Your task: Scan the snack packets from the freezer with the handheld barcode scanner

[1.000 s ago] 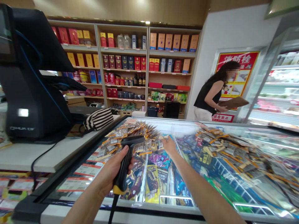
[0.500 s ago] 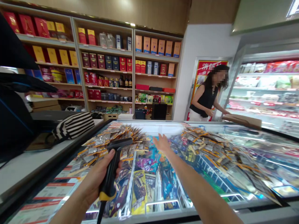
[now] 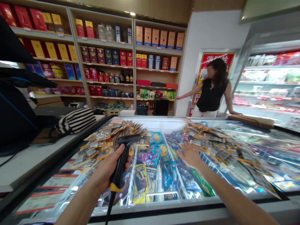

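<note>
My left hand is wrapped round the handle of a black and yellow barcode scanner, its cord hanging down. Beneath it stands a chest freezer full of wrapped ice creams. My right hand reaches out palm down with fingers spread, over the packs right of the middle wire basket. I cannot tell whether it touches them. In that basket lie a yellow ice cream pack and blue packs. Orange-edged small packets lie heaped on the left and right glass.
Behind the freezer, shelves hold boxed goods and bottles. A person in a black top stands at the far right side, near a brown cardboard piece. A striped bag lies on the left counter.
My right hand has moved right, from above the middle basket to the packs beside it. My left hand with the scanner has shifted slightly right. The person behind has turned and stretched an arm out.
</note>
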